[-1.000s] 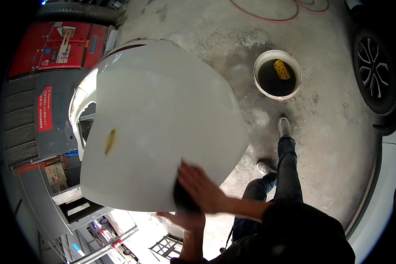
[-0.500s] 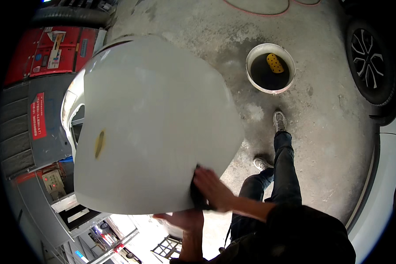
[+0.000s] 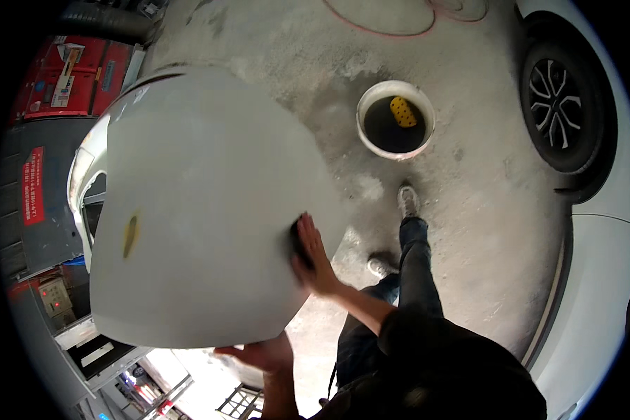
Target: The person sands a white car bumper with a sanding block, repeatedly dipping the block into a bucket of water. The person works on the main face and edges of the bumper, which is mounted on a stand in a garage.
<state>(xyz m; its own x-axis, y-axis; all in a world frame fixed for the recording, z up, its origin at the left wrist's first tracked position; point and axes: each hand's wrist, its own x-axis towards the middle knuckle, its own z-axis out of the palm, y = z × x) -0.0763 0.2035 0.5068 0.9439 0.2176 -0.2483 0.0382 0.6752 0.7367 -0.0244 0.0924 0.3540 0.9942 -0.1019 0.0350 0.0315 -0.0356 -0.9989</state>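
Observation:
A large pale grey curved car panel (image 3: pixel 196 161) has a small yellowish patch with a dark centre (image 3: pixel 131 234) on its left part. My right hand (image 3: pixel 313 255) presses a dark pad (image 3: pixel 297 238) on the panel near its right edge, fingers together along it. My left hand (image 3: pixel 266 353) holds the panel's bottom edge, with one digit reaching leftward and the rest partly hidden. Beyond the panel's right side, a white bucket (image 3: pixel 364 105) holds dark liquid and a yellow spotted sponge (image 3: pixel 403 112).
A light-coloured car with a dark wheel (image 3: pixel 554 105) stands at the right. A red hose (image 3: pixel 371 28) lies on the concrete floor (image 3: pixel 483 245). A red cabinet (image 3: pixel 77 63), a grey metal unit and a control box (image 3: pixel 54 295) line the left side. My legs and shoes show below the bucket.
My right hand and pad have moved up the panel toward its right edge. The scene has shifted left in the picture; my left hand remains at the bottom edge.

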